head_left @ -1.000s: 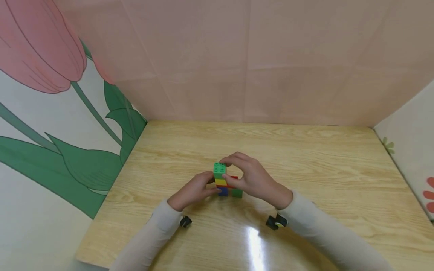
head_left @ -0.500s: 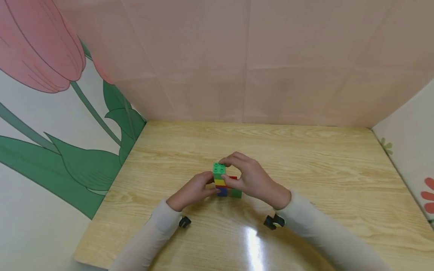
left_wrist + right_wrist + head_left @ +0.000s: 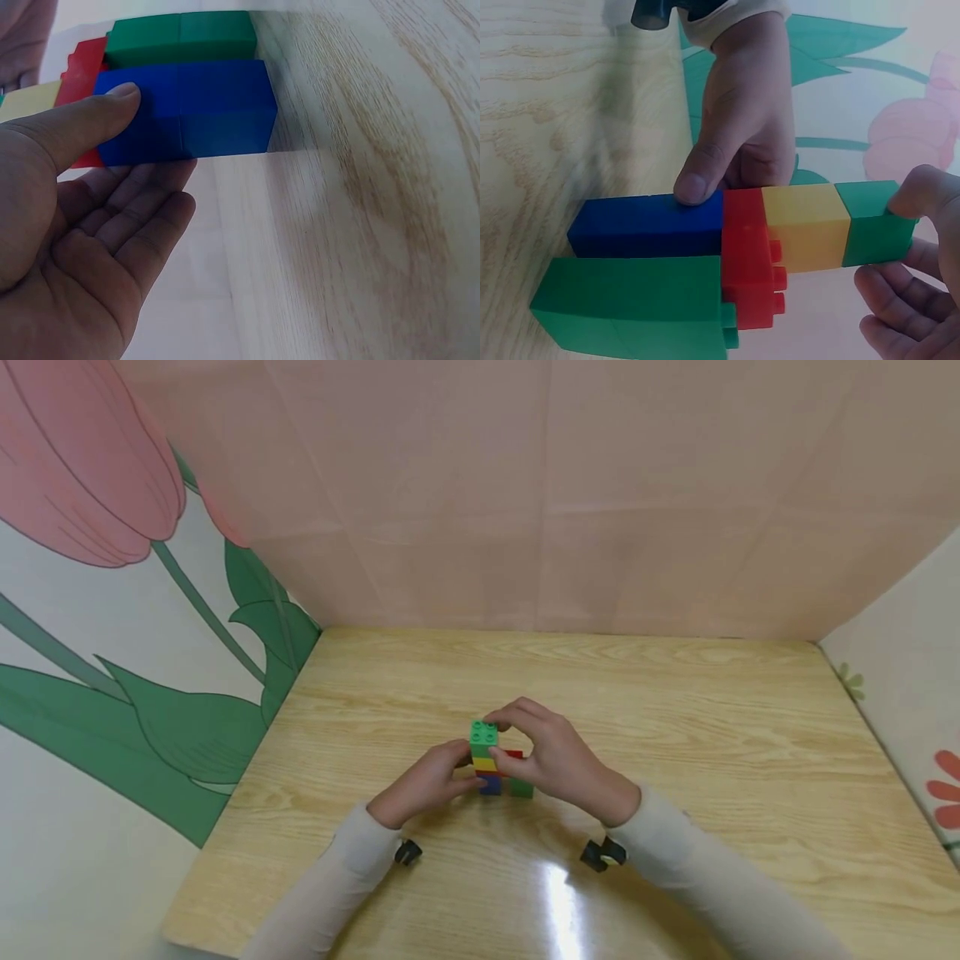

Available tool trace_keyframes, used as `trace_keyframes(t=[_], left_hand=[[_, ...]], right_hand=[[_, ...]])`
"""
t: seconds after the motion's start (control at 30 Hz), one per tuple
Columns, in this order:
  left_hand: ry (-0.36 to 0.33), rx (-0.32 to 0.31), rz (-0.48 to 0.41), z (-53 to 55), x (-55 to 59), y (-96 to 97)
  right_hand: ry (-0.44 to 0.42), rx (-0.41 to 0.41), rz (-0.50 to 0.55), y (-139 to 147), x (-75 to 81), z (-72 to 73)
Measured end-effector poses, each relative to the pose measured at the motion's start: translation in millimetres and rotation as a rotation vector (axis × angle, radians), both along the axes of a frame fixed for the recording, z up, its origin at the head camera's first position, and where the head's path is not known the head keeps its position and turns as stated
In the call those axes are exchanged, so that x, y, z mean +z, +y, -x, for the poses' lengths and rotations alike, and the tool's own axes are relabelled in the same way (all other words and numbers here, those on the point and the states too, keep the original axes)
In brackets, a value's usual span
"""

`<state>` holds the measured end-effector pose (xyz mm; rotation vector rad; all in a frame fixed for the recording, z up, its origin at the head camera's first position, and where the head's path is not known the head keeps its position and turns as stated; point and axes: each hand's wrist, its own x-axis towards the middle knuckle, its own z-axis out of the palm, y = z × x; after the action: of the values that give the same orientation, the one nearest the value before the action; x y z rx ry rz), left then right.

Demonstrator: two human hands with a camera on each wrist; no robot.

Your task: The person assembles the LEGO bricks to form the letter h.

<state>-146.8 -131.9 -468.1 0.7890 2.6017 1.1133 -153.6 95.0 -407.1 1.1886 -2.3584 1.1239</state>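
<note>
A small structure of toy building blocks stands upright on the table. A blue column (image 3: 645, 225) and a green column (image 3: 630, 304) carry a red block (image 3: 746, 262) across their tops. Above the red one sit a yellow block (image 3: 808, 229) and a studded green block (image 3: 483, 748). My left hand (image 3: 431, 779) grips the blue column low down, its thumb on the near face and its fingers behind. With thumb and fingers, my right hand (image 3: 562, 762) pinches the top green block. The four-stud top shows between the hands in the head view.
The light wood table (image 3: 675, 710) meets a pink sheet (image 3: 540, 527) at the back. To the left is a wall with a painted tulip (image 3: 90, 460), and a pale wall (image 3: 900, 635) borders the right. A bright reflection lies on the near tabletop.
</note>
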Motion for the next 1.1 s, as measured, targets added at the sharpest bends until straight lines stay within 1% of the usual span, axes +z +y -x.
trace_keyframes(t=[0.33,0.47,0.6,0.73,0.97,1.1], left_hand=[[0.018,-0.006,-0.005,-1.7,0.6,0.1],[0.014,-0.006,-0.001,-1.8,0.9,0.3],[0.01,-0.005,-0.002,-0.9,-0.2,0.1],[0.022,-0.005,-0.014,0.1,-1.1,-0.5],[-0.005,-0.002,-0.02,-0.9,-3.8,0.4],[0.009,0.0,-0.013,-1.0,-3.4,1.0]], right_hand=[[0.029,0.003,0.006,-2,-7.7,-0.4],[0.046,-0.001,0.0,-2,-9.3,-1.5],[0.054,0.004,0.016,-2,-9.7,-2.6],[0.055,0.003,0.019,-3,-10.8,-2.6],[0.05,-0.021,0.009,-1,-14.8,-5.2],[0.036,-0.033,0.007,0,-15.9,-6.9]])
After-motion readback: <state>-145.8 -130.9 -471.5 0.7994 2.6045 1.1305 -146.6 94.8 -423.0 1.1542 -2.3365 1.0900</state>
